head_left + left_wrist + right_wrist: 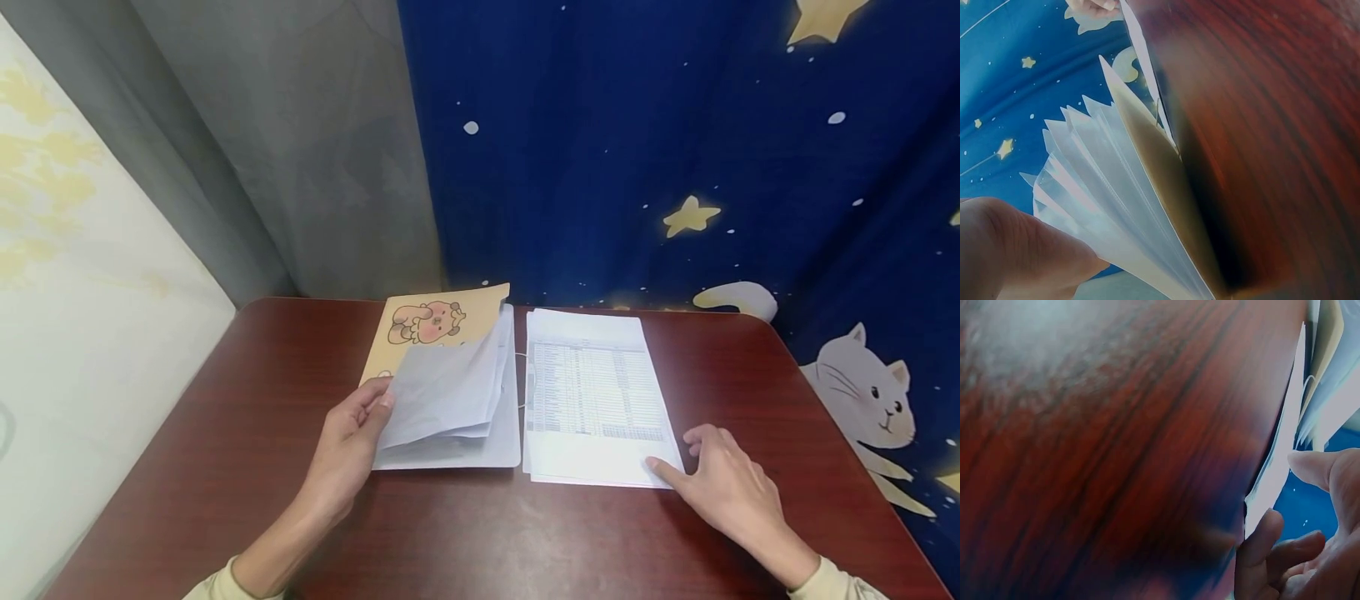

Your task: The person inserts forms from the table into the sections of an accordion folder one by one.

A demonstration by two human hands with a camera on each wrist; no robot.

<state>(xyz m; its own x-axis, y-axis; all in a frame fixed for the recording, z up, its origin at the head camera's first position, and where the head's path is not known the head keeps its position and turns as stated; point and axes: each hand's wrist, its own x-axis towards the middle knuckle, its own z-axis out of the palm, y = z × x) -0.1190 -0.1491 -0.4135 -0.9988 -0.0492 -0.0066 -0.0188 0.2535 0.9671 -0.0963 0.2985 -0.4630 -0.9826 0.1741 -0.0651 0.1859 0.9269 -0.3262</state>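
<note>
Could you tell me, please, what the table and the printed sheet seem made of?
The table looks like wood or wood-effect laminate, semi-gloss: dark grain streaks, soft glare. The printed sheet looks like plain paper, probably matte: thin, white, with fine print.

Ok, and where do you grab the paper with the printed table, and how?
I'd pinch the printed paper by its near right corner, coming from the right. It looks nearly flat, that corner points away from the bear cover, and the right hand has its thumb there.
</note>
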